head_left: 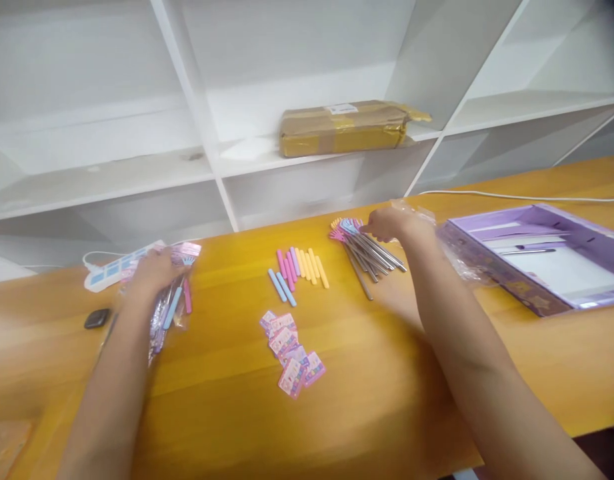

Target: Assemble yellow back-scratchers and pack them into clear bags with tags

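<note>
My left hand [155, 272] rests over a pile of clear-bagged back scratchers [173, 310] on the left, with blue and pink handles showing. Its fingers point down and are partly hidden and blurred. My right hand [387, 224] is at the far end of a heap of bare metal back scratchers [374, 257] with pink, blue and yellow hand-shaped heads. Its fingers are curled in, and the fingertips pinch at a blue head. Between the hands lie several coloured handle sleeves [311, 267] in pink, purple, yellow and blue. Nearer me are overlapping pink printed cards [291, 353].
A purple open box [537, 293] holding a pen and papers stands at right, with crumpled clear plastic bags [461, 257] beside it. At left are a white-and-blue power strip [111, 272] and a small black object [97, 319]. A taped carton [344, 130] sits on the shelf behind.
</note>
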Demonstrator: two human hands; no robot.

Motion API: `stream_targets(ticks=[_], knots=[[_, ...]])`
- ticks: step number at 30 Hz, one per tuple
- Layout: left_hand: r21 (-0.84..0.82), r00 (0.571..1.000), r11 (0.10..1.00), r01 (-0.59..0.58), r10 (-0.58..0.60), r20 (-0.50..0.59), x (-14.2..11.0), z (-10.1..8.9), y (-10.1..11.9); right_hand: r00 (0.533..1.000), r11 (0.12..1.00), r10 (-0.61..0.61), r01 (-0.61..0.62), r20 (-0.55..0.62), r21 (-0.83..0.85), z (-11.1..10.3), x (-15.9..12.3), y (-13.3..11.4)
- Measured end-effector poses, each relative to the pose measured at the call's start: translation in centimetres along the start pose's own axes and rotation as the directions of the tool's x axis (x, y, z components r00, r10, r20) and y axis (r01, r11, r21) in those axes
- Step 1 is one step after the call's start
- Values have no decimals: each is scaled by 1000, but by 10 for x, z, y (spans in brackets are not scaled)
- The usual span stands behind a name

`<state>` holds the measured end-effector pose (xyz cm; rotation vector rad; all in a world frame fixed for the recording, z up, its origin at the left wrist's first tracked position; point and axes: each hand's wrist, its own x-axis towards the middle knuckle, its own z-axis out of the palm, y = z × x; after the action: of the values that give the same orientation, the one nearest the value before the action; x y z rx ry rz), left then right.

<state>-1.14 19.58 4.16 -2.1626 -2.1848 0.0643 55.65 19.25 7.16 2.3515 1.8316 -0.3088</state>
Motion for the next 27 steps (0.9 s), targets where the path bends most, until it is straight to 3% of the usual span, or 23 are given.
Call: stream_targets(ticks=[3, 7, 11, 15, 18, 22, 24, 27], knots=[[54, 996, 996, 66, -62, -71, 1, 15, 12, 992, 997, 48, -41, 115, -64, -14, -19, -13], [-4, 989, 998, 71, -70, -134, 7, 25, 23, 997, 997, 24, -19, 67, -81, -27, -40, -27], [-257, 998, 966, -6, -9, -57, 3, 10, 39, 993, 993, -96, 91, -71, -75, -28, -50, -27], [-629, 995, 777, -26, 79, 57, -28, -21, 73, 920, 970, -243, 235, -307, -64, -24, -69, -31], [-793, 965, 605, -73, 244, 98, -65, -49, 106, 770, 891, -396, 454, -501, -6, -23, -98, -47], [-916, 875, 399, -30, 454, 170, -112, -76, 141, 470, 655, -589, 754, -657, -47, -17, -142, -77], [-948, 805, 318, 20, 557, 203, -128, -80, 150, 343, 552, -649, 827, -679, -110, -10, -157, -91], [-969, 662, 226, 98, 713, 233, -145, -77, 153, 201, 439, -702, 877, -683, -193, 2, -168, -105]])
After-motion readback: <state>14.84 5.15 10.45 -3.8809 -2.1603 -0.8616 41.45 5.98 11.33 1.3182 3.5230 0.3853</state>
